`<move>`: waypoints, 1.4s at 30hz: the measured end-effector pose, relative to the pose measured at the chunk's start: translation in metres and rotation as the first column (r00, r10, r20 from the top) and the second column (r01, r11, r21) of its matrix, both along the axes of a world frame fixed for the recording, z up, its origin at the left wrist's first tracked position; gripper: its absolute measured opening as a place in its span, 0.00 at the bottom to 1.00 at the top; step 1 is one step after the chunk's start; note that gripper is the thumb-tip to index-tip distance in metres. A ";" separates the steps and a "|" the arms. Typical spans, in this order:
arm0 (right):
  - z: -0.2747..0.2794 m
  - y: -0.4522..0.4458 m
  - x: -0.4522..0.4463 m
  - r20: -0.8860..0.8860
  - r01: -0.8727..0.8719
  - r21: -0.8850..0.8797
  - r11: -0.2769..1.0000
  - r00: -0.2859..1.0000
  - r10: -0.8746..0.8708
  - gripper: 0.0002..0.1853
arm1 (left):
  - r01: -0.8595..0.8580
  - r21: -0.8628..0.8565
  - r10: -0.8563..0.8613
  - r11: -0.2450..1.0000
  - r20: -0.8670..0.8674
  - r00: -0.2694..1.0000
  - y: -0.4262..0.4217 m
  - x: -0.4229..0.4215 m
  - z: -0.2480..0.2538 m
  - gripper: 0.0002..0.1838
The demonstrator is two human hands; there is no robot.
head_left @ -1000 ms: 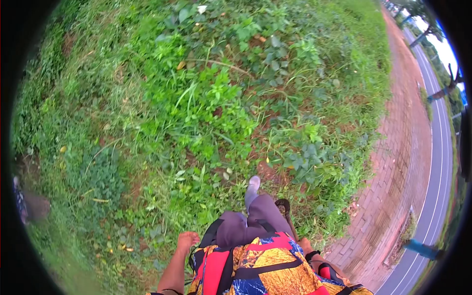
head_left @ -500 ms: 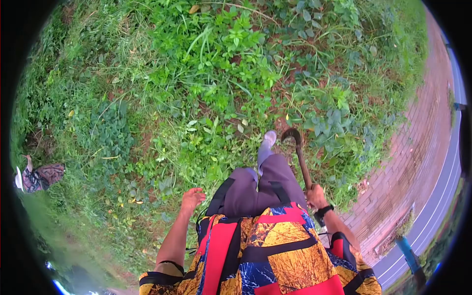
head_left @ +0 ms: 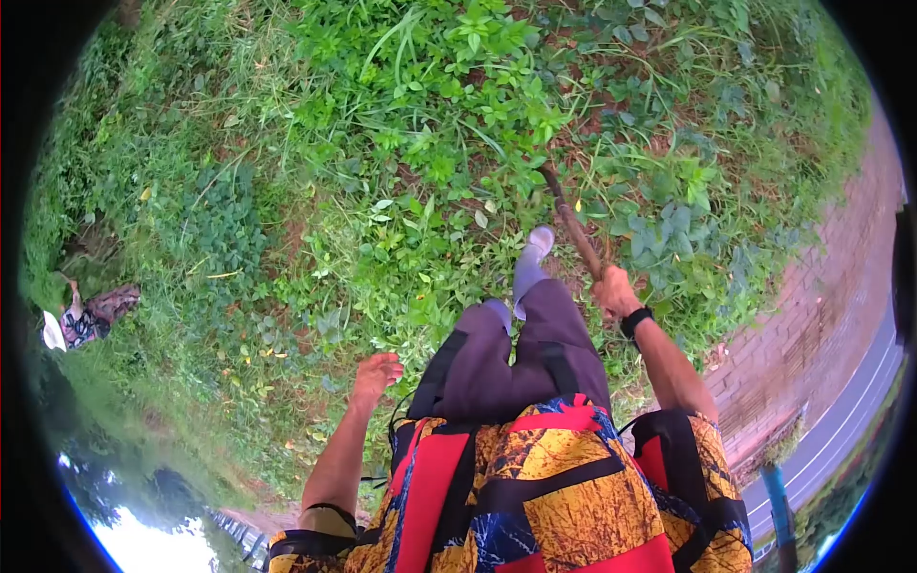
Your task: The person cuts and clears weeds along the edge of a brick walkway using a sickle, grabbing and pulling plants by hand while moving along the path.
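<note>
My right hand (head_left: pixel 616 291), with a black band at the wrist, is closed round the wooden handle of a sickle (head_left: pixel 576 229). The tool points forward, its blade end sunk among the green weeds (head_left: pixel 506 124) and mostly hidden by leaves. In the earlier frame the blade shows as a dark hook. My left hand (head_left: pixel 377 372) hangs beside my left thigh, its fingers loosely bent and apart, with nothing visible in it. Low leafy plants lie below it.
My boot (head_left: pixel 537 250) stands in the weeds close to the sickle. A person in a white hat (head_left: pixel 54 330) is low among plants at far left. On the right run a brick-paved strip (head_left: pixel 778 325) and a grey road (head_left: pixel 831 430).
My right hand has moved forward with the sickle, and the blade has gone from beside my boot into the weeds ahead. My left hand hangs in nearly the same place.
</note>
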State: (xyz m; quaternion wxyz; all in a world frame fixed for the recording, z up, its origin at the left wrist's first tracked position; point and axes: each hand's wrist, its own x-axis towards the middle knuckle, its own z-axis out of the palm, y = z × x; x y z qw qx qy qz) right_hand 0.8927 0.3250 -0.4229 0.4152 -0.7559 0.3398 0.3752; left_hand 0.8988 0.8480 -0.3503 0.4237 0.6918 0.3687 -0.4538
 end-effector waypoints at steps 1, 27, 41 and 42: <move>-0.006 -0.006 0.008 -0.009 0.006 0.001 1.000 1.000 -0.006 0.09 | -0.021 -0.003 0.021 1.000 0.006 1.000 -0.001 0.000 -0.001 0.17; -0.066 0.028 0.057 -0.041 0.344 0.137 0.929 0.939 -0.342 0.08 | 0.544 0.058 -0.512 0.837 0.434 0.741 -0.200 0.245 -0.079 0.12; -0.075 0.102 0.065 -0.100 0.644 -0.032 0.764 0.759 -0.644 0.11 | 0.964 0.081 -0.869 -0.255 0.418 -0.265 -0.300 0.280 -0.289 0.33; -0.078 0.104 0.072 -0.106 0.640 -0.058 0.766 0.759 -0.643 0.11 | 0.953 0.090 -0.848 -0.289 0.438 -0.299 -0.303 0.278 -0.298 0.35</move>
